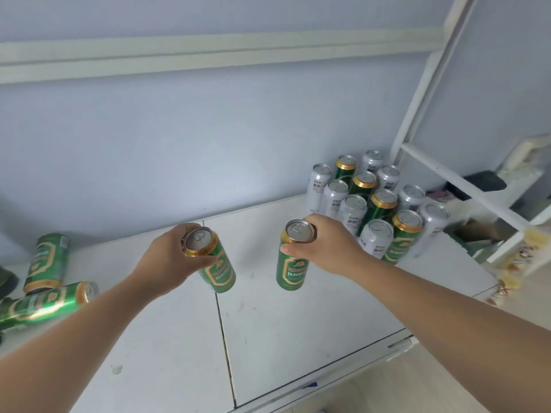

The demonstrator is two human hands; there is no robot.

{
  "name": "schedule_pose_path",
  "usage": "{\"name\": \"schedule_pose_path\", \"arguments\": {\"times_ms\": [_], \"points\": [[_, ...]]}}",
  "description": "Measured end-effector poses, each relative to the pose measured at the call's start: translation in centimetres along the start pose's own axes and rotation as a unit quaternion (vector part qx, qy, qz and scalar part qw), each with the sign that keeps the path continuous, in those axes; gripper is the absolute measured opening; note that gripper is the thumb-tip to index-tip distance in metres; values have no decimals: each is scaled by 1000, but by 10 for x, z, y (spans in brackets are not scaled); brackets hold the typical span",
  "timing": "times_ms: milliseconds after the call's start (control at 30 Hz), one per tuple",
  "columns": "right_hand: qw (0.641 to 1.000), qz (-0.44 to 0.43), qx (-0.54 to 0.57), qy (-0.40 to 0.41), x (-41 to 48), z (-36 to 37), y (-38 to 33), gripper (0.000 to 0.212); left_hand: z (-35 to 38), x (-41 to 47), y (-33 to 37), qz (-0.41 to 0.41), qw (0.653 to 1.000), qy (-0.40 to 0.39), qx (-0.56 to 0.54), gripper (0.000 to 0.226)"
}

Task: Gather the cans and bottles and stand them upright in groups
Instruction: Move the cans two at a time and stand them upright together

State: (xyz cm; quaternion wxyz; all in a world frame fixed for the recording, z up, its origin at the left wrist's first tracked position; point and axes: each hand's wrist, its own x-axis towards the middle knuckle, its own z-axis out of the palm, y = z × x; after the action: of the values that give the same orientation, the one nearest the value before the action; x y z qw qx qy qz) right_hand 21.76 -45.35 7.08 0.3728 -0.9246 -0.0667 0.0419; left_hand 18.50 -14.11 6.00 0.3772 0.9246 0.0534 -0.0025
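Note:
My left hand (168, 257) grips a green can (216, 271) near its gold top, and the can tilts a little. My right hand (328, 245) holds a second green can (291, 271) upright by its top rim, above the white tabletop (298, 329). At the back right stands a tight group of several upright cans (378, 204), silver ones and green ones in rows. Two more green cans are at the far left: one (47, 262) seems to stand by the wall, and one (44, 304) lies on its side in front of it.
A pale wall rises just behind the table. A white ladder-like frame (441, 174) stands at the right, close to the can group. The table's front edge (328, 380) runs along the lower right. A dark seam (223, 329) splits the tabletop.

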Motion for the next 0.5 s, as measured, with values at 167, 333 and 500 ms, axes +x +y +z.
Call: {"name": "schedule_pose_path", "arguments": {"times_ms": [167, 333, 500], "points": [[1000, -2, 11, -14, 13, -23, 33, 54, 37, 26, 43, 13, 1000, -16, 13, 52], [1000, 4, 4, -22, 36, -34, 61, 60, 70, 57, 77, 19, 999, -31, 34, 51], [999, 1, 11, -33, 60, -36, 76, 59, 96, 101, 101, 31, 997, -43, 51, 63]]}}
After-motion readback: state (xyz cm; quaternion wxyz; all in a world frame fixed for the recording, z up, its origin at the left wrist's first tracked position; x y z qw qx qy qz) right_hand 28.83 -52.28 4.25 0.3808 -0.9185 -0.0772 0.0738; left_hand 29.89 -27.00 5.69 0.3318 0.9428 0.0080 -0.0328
